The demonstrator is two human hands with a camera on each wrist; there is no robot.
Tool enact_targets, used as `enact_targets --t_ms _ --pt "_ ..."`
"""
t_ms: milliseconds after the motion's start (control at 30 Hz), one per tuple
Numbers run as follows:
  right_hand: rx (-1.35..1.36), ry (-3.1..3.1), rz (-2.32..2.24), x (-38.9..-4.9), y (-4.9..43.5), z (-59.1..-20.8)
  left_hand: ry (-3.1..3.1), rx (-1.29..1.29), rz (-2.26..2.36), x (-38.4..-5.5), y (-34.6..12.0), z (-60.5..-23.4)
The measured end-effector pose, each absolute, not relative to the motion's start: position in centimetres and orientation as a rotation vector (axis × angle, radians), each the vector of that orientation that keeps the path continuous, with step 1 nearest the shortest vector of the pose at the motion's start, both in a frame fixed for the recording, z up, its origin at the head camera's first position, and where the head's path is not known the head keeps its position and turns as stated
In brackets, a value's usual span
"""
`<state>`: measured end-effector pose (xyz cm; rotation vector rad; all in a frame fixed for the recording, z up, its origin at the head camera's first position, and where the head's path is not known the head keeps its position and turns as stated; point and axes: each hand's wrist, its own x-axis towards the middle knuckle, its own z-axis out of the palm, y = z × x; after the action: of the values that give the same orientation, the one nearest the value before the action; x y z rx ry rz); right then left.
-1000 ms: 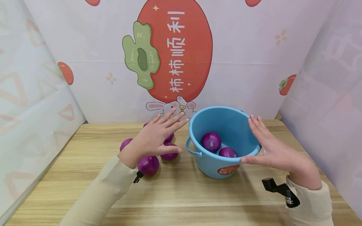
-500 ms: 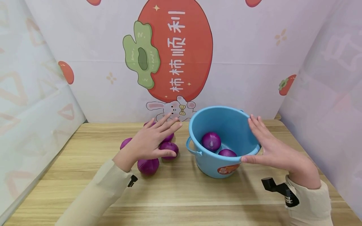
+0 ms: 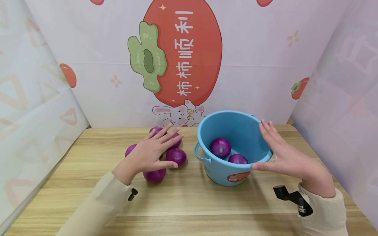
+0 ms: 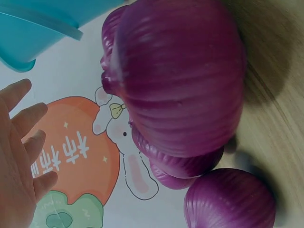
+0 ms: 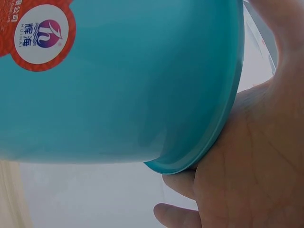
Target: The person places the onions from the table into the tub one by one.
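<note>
Several purple onions (image 3: 176,158) lie in a cluster on the wooden table, left of a light blue bucket (image 3: 220,177). Over this cluster hovers my left hand (image 3: 144,155), palm down with fingers spread, hiding part of it. In the left wrist view, one onion (image 4: 180,80) looms large beside the outstretched fingers, apart from them. Inside the bucket rest two onions (image 3: 220,148). My right hand (image 3: 284,159) rests against the bucket's right rim, its fingers straight and its thumb at the front rim. The right wrist view shows the rim against the palm.
A blue handle (image 3: 202,159) hangs at the bucket's left side. Behind the table (image 3: 206,209) stands a printed backdrop (image 3: 251,39), with pale side panels at left and right. A black wrist-camera mount (image 3: 292,200) sits on the right sleeve.
My left hand has drawn back left and slightly down, away from the bucket and over the onions, uncovering more of them. The right hand and the bucket have stayed put.
</note>
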<state>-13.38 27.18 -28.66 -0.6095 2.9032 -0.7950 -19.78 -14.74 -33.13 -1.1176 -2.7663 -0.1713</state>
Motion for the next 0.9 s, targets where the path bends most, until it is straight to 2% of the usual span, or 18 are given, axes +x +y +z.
enact_targets --t_ms 900 --pt "-0.627 2.902 -0.801 -13.5 27.4 -28.8 -2.755 -1.168 -0.128 -18.7 -16.9 -35.4"
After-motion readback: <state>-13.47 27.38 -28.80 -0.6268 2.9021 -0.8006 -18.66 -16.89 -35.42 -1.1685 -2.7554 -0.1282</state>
